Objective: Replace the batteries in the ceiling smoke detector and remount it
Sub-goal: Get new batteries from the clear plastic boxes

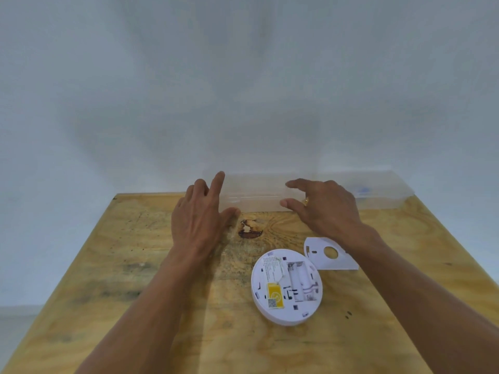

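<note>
Smoke detector (286, 286) lies face-down, nearer than both hands' spread, empty fingers (293, 183).

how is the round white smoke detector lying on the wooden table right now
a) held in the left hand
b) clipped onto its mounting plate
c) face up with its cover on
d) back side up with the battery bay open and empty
d: the round white smoke detector lies back side up on the wooden table, its battery bay showing no batteries; the flat white mounting plate lies apart beside it, and both hands are off it.
</note>
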